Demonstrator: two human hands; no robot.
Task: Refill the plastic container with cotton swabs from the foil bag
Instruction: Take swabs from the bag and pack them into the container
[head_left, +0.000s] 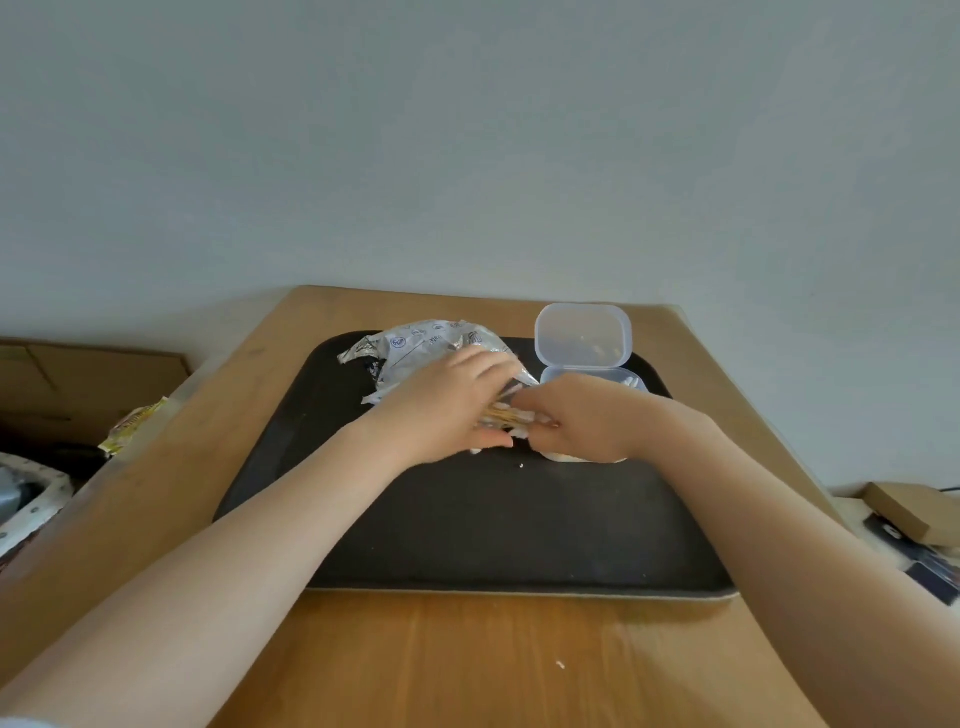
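Cotton swabs (511, 415) sit in a small bundle between our two hands, over the far middle of the black tray (467, 525); we can see their pale wooden sticks and white tips. Our left hand (447, 410) lies across the near end of the foil bag (431, 345), its fingers curved over the bundle and the thumb below it, so it holds the swabs from the left. Our right hand (582, 421) meets it from the other side, with the fingertips curled in and pinching the swab ends. The foil bag is crumpled and rests on the tray's far left part, reaching out from under our left hand toward the wall (467, 145). The plastic container (589, 366) stands just behind and partly under our right hand, at the tray's far right, with its clear lid (583, 335) hinged up and open; a few white swab tips show inside at its right edge. The tray lies on a wooden table (441, 660). A white speck lies on the tray near our hands, and another on the table closer to us.
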